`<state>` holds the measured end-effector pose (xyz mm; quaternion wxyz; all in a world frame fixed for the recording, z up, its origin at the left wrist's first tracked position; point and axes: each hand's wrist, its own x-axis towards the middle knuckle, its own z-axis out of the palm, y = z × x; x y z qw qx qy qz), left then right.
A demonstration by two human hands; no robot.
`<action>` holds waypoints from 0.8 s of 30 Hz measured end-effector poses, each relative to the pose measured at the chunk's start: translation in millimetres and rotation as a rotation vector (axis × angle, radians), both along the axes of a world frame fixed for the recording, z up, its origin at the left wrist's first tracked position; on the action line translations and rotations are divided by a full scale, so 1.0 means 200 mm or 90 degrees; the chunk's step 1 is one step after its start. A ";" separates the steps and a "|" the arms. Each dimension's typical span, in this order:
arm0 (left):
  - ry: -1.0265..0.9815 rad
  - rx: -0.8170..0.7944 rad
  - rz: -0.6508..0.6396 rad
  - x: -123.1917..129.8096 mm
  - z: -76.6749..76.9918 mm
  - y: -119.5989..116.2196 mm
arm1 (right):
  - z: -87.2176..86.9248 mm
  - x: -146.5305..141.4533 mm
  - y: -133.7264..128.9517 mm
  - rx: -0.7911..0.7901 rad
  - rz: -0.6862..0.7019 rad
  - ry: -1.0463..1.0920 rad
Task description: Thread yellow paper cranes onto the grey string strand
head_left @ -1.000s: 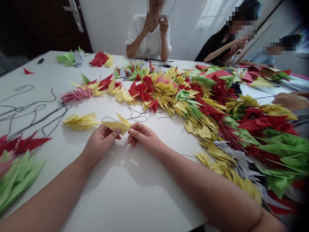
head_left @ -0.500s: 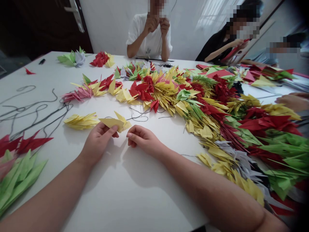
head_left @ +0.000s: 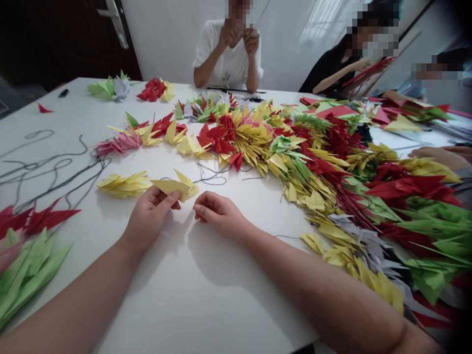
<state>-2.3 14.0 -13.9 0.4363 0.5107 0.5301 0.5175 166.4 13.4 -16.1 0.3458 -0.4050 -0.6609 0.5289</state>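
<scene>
My left hand (head_left: 151,219) pinches a yellow folded-paper crane (head_left: 171,188) between thumb and fingers, just above the white table (head_left: 221,305). My right hand (head_left: 217,212) rests next to that crane, apart from it, with its fingers loosely curled and nothing visible in them. A thin black thread (head_left: 212,181) lies on the table beyond the crane. Left of my left hand, a bunch of strung yellow paper cranes (head_left: 123,185) lies close by.
Long heaps of red, yellow, green and grey paper cranes (head_left: 306,172) curve across the table. Green cranes (head_left: 29,275) and red cranes (head_left: 40,219) lie at the left edge, beyond them loose dark cords (head_left: 55,169). Several people sit across the table, and a co-worker's hand (head_left: 438,156) rests at right.
My right hand has let go of the yellow crane and drawn back from it. The crane has turned slightly in my left hand, its long tip now pointing left.
</scene>
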 end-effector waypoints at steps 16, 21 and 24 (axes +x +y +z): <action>0.081 -0.007 -0.026 0.02 0.03 -0.02 | 0.02 0.00 0.00 0.009 0.025 -0.032; 0.075 -0.008 -0.023 0.02 0.03 -0.02 | 0.02 0.01 0.00 0.014 0.030 -0.031; 0.079 -0.008 -0.023 0.02 0.03 -0.02 | 0.02 0.01 0.00 0.019 0.034 -0.038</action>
